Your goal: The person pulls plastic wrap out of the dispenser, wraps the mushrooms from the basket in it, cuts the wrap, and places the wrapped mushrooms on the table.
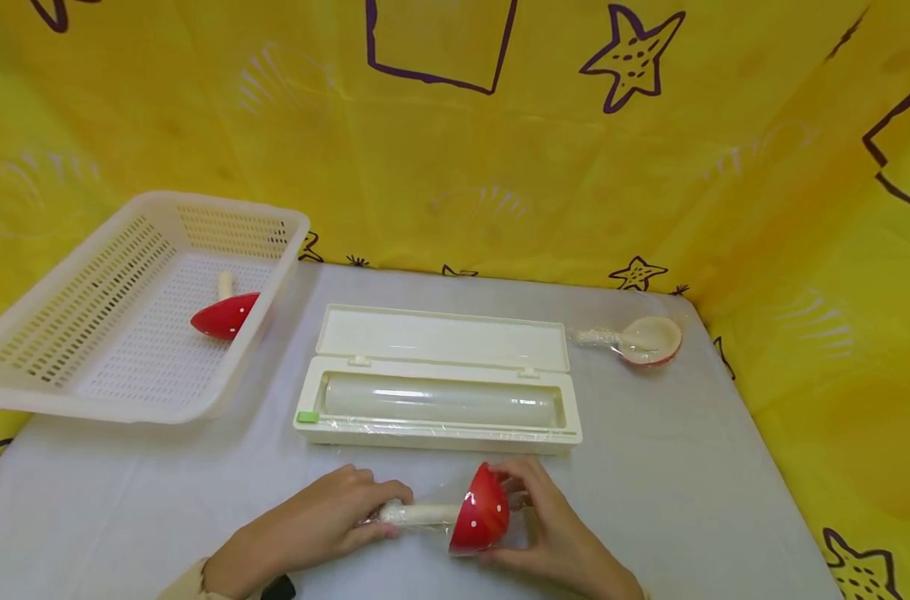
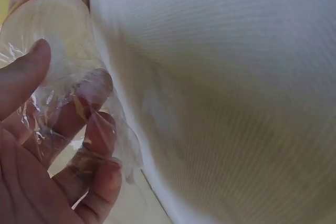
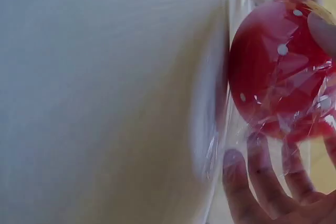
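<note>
A red ladle (image 1: 481,515) with white dots and a cream handle lies sideways near the table's front edge, wrapped in clear cling film. My left hand (image 1: 331,510) grips the film-covered end of the handle, thumb on one side and fingers on the other. Around the domed red bowl my right hand (image 1: 552,533) curls its fingers and thumb. Crinkled film (image 2: 79,98) bunches between the left fingers, and in the right wrist view more film stretches over the dotted bowl (image 3: 283,72). Just beyond the hands stands an open cling film box (image 1: 440,435) with a film roll (image 1: 440,400) inside.
A white slotted basket (image 1: 282,275) at the left holds another red ladle (image 1: 226,317). To the right of the box lies a second film-wrapped ladle (image 1: 653,340), bowl up. Yellow patterned cloth (image 1: 455,167) walls the back and sides of the white-covered table (image 1: 687,483).
</note>
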Tool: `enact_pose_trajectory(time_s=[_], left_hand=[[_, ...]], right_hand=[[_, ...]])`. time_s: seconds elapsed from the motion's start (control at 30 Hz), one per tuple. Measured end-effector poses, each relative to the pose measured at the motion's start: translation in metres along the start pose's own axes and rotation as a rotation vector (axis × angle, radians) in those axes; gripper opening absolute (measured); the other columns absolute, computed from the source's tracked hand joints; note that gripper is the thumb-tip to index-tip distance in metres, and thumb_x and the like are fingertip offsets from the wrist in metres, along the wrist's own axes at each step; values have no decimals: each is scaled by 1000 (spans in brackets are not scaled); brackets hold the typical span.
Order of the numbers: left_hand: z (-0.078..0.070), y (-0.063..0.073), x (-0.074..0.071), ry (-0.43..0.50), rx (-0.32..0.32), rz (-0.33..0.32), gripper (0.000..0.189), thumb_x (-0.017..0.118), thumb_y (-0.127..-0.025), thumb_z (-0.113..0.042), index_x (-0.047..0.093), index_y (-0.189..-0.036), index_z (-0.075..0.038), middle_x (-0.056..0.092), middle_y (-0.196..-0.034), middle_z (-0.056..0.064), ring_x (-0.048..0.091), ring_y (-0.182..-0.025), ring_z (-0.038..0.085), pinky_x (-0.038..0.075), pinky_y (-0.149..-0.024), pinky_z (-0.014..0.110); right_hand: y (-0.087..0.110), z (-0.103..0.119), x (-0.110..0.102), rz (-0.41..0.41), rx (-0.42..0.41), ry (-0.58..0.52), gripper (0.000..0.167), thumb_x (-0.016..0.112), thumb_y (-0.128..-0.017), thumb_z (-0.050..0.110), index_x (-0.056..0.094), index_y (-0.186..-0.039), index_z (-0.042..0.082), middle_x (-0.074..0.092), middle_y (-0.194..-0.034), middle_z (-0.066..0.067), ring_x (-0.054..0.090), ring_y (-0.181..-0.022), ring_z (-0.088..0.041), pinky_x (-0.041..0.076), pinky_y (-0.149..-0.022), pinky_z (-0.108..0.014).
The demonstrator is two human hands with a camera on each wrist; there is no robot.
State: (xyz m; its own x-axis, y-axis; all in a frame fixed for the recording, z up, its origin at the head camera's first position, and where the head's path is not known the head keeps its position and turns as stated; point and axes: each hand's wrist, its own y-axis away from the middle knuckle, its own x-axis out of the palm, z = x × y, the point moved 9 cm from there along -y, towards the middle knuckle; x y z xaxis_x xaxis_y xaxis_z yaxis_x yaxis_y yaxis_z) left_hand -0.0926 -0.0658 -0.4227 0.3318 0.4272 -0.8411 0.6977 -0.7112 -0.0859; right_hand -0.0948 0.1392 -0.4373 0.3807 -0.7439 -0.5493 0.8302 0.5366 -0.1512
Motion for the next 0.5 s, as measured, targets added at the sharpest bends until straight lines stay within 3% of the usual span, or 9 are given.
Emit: enact_pose_trajectory(time_s=[0.17, 0.27, 0.4, 0.5], left_hand=[[1, -2, 6, -74, 6, -2, 21, 72, -88, -35, 71, -106, -25, 58, -79, -22, 41, -71, -6, 40, -71, 19], [0, -2, 10, -113, 19, -8, 20, 77, -84, -32, 72, -102, -25, 62, -82, -20, 44, -76, -3, 40, -73, 21], [0, -1, 13, -132, 16, -9, 21, 77, -83, -33, 71, -102, -24, 63, -85, -18, 46, -80, -1, 39, -74, 21], [2, -1, 14, -129, -2, 3, 23, 76, -84, -34, 72, -104, -24, 66, -89, -17, 48, -82, 0, 39, -74, 20]], right_hand=[[5, -5, 0, 21, 15, 56, 78, 84, -78, 41, 44, -143, 27, 57, -124, 10, 57, -95, -6, 55, -77, -22], [6, -13, 1, 51, 112, 68, 78, 83, -78, 44, 44, -144, 30, 60, -117, 13, 58, -92, -3, 54, -75, -21], [9, -25, -1, 75, 263, 26, 70, 83, -78, 41, 50, -137, 24, 63, -112, 11, 62, -94, -4, 56, -79, -22], [11, -28, -2, 103, 308, 0, 59, 81, -80, 39, 55, -130, 21, 64, -113, 7, 61, -94, -5, 56, -80, -21]])
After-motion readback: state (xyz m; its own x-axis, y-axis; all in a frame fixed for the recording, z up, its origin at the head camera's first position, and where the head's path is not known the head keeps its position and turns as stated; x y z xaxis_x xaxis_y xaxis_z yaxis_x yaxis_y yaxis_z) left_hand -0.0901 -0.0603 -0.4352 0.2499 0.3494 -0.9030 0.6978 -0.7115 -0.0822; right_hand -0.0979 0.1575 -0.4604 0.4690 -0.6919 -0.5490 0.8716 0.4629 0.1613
